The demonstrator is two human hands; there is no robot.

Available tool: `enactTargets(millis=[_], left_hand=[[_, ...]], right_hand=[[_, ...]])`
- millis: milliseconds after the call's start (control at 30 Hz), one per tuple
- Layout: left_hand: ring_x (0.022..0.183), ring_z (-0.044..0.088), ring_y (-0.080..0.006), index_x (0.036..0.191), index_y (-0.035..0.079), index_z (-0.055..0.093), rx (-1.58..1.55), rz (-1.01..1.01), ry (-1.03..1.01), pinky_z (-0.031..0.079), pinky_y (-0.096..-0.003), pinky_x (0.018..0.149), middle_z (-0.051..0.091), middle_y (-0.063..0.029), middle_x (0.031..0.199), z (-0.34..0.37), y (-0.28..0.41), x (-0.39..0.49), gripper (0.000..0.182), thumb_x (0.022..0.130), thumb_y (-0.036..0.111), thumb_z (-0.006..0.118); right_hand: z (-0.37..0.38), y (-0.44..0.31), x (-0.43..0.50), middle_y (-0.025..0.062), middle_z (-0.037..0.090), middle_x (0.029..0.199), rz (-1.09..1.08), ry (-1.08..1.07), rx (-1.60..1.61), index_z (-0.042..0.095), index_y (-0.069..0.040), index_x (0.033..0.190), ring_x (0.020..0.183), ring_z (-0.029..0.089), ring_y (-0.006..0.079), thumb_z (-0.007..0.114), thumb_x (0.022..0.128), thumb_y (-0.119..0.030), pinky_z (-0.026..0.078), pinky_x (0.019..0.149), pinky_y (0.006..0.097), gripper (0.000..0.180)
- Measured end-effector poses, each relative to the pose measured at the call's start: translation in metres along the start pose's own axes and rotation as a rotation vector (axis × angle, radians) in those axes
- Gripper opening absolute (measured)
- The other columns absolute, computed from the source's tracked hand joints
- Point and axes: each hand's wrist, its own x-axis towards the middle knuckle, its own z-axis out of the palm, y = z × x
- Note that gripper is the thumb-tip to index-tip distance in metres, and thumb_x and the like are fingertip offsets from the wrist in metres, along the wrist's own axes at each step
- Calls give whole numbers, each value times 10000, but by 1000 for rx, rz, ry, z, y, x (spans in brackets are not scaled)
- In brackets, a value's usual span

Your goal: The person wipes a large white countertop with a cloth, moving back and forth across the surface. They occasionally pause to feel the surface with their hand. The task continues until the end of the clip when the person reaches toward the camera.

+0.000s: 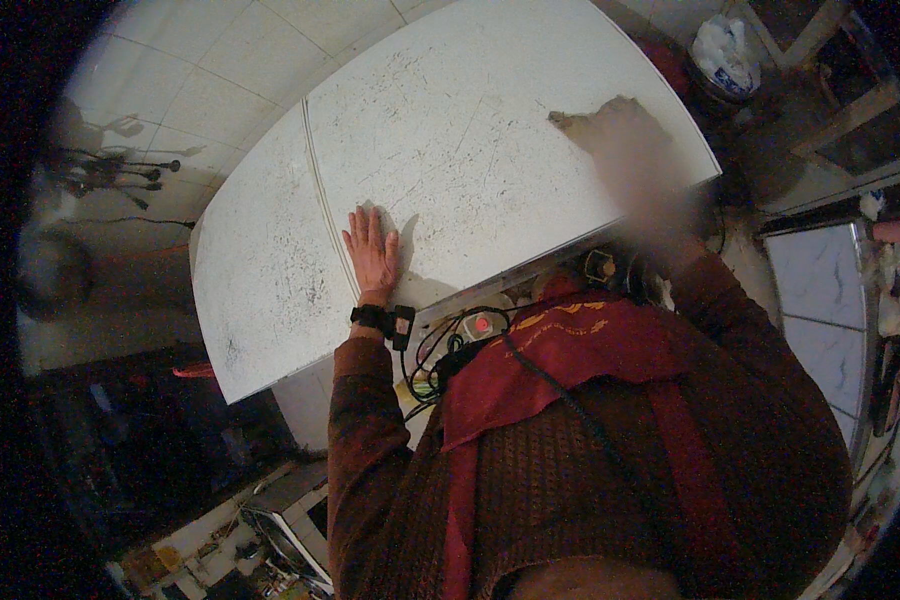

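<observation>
My left hand [372,251] lies flat with its fingers a little apart on a white, scuffed surface [450,180], close to the seam that crosses it. Around that wrist is a black strap with a small device and a cable. Farther right, my right hand [634,161] is blurred over the same surface. At its fingers a greyish-brown cloth-like thing [566,120] shows, too blurred to name surely; the hand seems to press on it.
Black cables [427,352] and a white device with a red light [481,325] are below the surface's near edge. Several hanging utensils [131,172] are at the tiled wall on the left. A bin with a white bag [727,64] stands at the upper right, near a tiled cabinet [817,277].
</observation>
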Motion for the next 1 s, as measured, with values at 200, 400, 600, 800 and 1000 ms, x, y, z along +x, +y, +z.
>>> enactTargets(millis=[200,400,600,800,1000], left_hand=[[1425,140,-353,1424,37,346,17,-11,-9,42,-502,1152,237,-191,1515,1,-2,0,624,959,452,368],[1420,153,-362,1421,25,341,-13,-5,11,47,-506,1150,244,-205,1509,2,-1,-1,630,960,454,362],[1416,163,-368,1422,16,334,1,-23,-17,56,-513,1148,246,-211,1506,0,0,1,640,959,457,363],[1416,164,-363,1425,16,330,9,-20,-19,63,-513,1148,250,-201,1507,1,-2,0,629,965,442,364],[1421,157,-348,1432,39,329,-40,-21,-13,51,-503,1153,247,-185,1513,-2,2,0,617,963,436,382]], right_hand=[[1,-1,1,145,320,1491,-7,-15,-5,442,-104,1382,1378,248,383,477,905,-381,107,1112,590,552],[8,0,3,156,324,1486,-20,-31,-7,442,-101,1380,1371,257,395,478,904,-375,110,1107,602,550],[-31,-15,-6,173,329,1477,-80,-148,35,440,-98,1379,1364,261,412,483,902,-369,114,1102,614,550],[-49,-7,-40,176,310,1484,-127,-254,272,439,-111,1380,1366,242,432,508,883,-390,113,1103,616,574],[12,50,-4,128,260,1521,-19,15,-44,429,-244,1402,1393,160,435,500,862,-486,56,1091,644,596]])
